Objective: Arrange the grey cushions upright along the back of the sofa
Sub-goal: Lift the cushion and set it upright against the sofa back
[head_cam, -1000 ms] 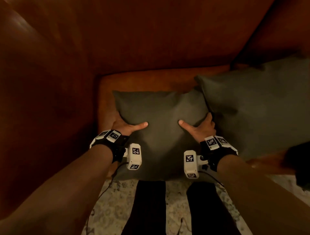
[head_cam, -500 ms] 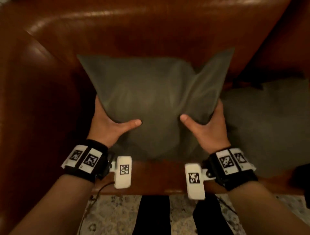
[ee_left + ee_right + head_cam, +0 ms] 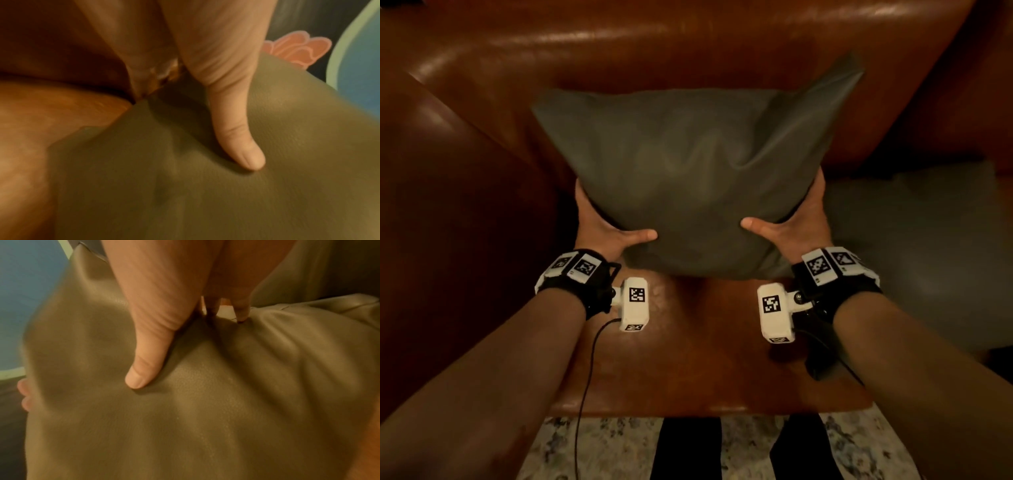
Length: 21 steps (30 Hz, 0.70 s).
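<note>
**Grey cushion held up in both hands before the sofa back**

Nearest me I see a pale patterned rug point(image 3: 619, 448) along the bottom edge of the head view, with two dark legs point(image 3: 688, 448) standing on it. Above that is the brown leather seat point(image 3: 688, 359) of the sofa, bare and glossy under my forearms. A black cable point(image 3: 589, 370) trails down from the left wrist camera across the front of the seat.

My left hand point(image 3: 606, 233) grips the lower left side of the grey cushion point(image 3: 688, 171), thumb laid across the front face and fingers curled out of sight behind it. The left wrist view shows that thumb point(image 3: 238, 129) pressing a dent into the fabric. My right hand point(image 3: 798, 226) does the same on the lower right side; in the right wrist view its thumb point(image 3: 148, 356) lies on the front and the fingers point(image 3: 242, 311) dig into the folds at the edge. So both hands are clamped round the cushion, one per side.

The cushion stands roughly upright, tilted a little, its bottom edge just above the seat; I cannot tell whether it touches. Behind it rises the sofa back point(image 3: 688, 44), with the armrest point(image 3: 448, 205) at left. A second grey cushion point(image 3: 914, 246) lies to the right on the seat, close beside my right hand.
</note>
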Available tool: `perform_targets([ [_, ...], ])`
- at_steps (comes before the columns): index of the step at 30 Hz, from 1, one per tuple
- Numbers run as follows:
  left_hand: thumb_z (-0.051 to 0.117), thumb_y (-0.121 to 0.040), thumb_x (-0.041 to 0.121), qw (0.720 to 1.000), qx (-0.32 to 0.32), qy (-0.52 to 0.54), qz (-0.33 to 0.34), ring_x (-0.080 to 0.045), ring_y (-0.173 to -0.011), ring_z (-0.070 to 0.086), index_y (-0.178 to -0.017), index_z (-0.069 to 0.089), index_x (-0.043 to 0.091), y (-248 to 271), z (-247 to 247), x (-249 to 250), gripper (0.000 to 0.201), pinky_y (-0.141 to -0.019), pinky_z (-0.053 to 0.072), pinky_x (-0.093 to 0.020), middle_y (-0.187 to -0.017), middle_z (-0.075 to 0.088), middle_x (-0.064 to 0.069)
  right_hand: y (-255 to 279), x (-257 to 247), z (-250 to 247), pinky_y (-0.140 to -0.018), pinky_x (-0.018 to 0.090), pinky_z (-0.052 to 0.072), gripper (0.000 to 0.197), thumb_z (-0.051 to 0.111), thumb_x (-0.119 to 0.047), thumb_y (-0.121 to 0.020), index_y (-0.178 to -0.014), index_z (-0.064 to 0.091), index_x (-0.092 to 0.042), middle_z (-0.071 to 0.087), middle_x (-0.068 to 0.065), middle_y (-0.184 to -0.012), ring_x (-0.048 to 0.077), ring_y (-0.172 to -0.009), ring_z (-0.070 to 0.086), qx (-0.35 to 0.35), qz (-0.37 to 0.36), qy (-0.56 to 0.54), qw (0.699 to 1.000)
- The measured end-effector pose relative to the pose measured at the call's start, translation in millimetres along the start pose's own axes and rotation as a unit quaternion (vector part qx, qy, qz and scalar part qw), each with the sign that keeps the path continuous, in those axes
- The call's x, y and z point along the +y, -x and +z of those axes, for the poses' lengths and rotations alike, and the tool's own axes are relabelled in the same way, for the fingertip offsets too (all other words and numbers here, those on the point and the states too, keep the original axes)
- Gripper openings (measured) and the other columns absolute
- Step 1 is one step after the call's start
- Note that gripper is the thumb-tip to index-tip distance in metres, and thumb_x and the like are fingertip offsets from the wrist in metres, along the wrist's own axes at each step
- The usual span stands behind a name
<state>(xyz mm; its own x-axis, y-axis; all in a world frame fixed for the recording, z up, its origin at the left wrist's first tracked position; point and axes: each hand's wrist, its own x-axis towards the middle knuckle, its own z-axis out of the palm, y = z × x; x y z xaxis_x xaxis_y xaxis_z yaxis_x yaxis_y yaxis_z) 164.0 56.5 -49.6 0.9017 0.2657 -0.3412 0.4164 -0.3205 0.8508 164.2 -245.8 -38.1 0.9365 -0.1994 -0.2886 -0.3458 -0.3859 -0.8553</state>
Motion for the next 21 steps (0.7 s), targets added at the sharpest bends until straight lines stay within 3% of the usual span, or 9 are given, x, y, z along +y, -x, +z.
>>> perform_targets([
  [2,0.097,-0.042,0.006,1.000,-0.017,0.010,0.004,-0.010,-0.136,0.041,-0.156,0.007,0.019,-5,-3,2,0.146,-0.115,0.037,-0.036,-0.152,0.036,0.003,0,-2,7,-0.122,0.031,0.031,0.143,0.095,-0.045,-0.044,-0.157,0.010,-0.028,0.033,-0.008,-0.158,0.008,-0.143,0.037,0.006,0.000,-0.006,1.000],
  [6,0.099,-0.035,0.018,0.999,-0.024,0.022,0.014,-0.009,-0.130,0.051,-0.149,0.026,0.019,2,-19,6,0.136,-0.108,0.045,-0.033,-0.144,0.049,0.004,16,-10,24,-0.107,0.005,0.033,0.124,0.094,-0.040,-0.046,-0.150,0.027,-0.025,0.049,-0.013,-0.141,-0.002,-0.129,0.049,0.004,-0.018,-0.064,0.998],
  [8,0.096,-0.038,0.012,1.000,-0.006,0.008,0.025,-0.009,-0.130,0.051,-0.149,0.028,0.015,11,-29,8,0.130,-0.105,0.045,-0.023,-0.144,0.049,0.002,27,-7,32,-0.101,-0.002,0.032,0.120,0.096,-0.035,-0.047,-0.147,0.032,-0.022,0.052,-0.012,-0.138,-0.003,-0.125,0.051,-0.011,-0.016,-0.075,0.997],
  [10,0.095,-0.041,0.003,0.998,0.027,0.014,0.047,-0.006,-0.128,0.051,-0.147,0.028,0.011,20,-34,10,0.125,-0.106,0.045,-0.022,-0.144,0.048,0.000,32,0,38,-0.098,-0.002,0.034,0.121,0.097,-0.034,-0.046,-0.147,0.033,-0.021,0.054,-0.013,-0.134,-0.001,-0.123,0.052,-0.033,-0.011,-0.068,0.997],
  [12,0.094,-0.041,-0.003,0.996,0.047,0.028,0.067,0.006,-0.121,0.053,-0.146,0.027,0.008,25,-23,11,0.124,-0.106,0.045,-0.019,-0.140,0.048,0.002,27,6,33,-0.095,-0.004,0.034,0.117,0.098,-0.027,-0.048,-0.146,0.035,-0.017,0.055,-0.013,-0.131,-0.001,-0.121,0.053,-0.037,0.000,-0.055,0.998],
  [15,0.093,-0.044,-0.006,0.995,0.040,0.040,0.088,0.025,-0.110,0.049,-0.145,0.025,0.006,24,16,16,0.123,-0.096,0.040,-0.002,-0.129,0.047,0.016,3,13,5,-0.088,-0.012,0.028,0.104,0.097,-0.018,-0.054,-0.142,0.043,-0.005,0.054,-0.011,-0.127,-0.007,-0.115,0.051,-0.008,-0.001,-0.022,1.000],
  [16,0.094,-0.044,-0.004,0.995,0.033,0.046,0.084,0.023,-0.112,0.049,-0.146,0.025,0.010,23,30,17,0.124,-0.098,0.040,-0.004,-0.128,0.047,0.020,-5,17,-7,-0.089,-0.013,0.025,0.102,0.097,-0.020,-0.055,-0.141,0.044,-0.004,0.053,-0.011,-0.127,-0.007,-0.116,0.049,-0.005,-0.006,-0.002,1.000],
  [18,0.097,-0.043,0.005,0.997,0.020,0.051,0.063,0.008,-0.121,0.052,-0.148,0.024,0.017,22,49,14,0.128,-0.108,0.042,-0.019,-0.133,0.050,0.014,-18,25,-27,-0.095,-0.010,0.023,0.108,0.097,-0.023,-0.054,-0.145,0.041,-0.006,0.050,-0.010,-0.135,-0.002,-0.124,0.046,-0.016,-0.006,0.036,0.999],
  [21,0.099,-0.038,0.023,0.999,0.003,0.034,0.024,-0.008,-0.132,0.048,-0.151,0.018,0.028,20,54,6,0.139,-0.114,0.040,-0.040,-0.144,0.046,0.008,-28,29,-34,-0.113,0.009,0.018,0.127,0.097,-0.027,-0.054,-0.155,0.022,-0.010,0.036,0.001,-0.158,0.012,-0.145,0.035,-0.055,0.015,0.081,0.995],
])
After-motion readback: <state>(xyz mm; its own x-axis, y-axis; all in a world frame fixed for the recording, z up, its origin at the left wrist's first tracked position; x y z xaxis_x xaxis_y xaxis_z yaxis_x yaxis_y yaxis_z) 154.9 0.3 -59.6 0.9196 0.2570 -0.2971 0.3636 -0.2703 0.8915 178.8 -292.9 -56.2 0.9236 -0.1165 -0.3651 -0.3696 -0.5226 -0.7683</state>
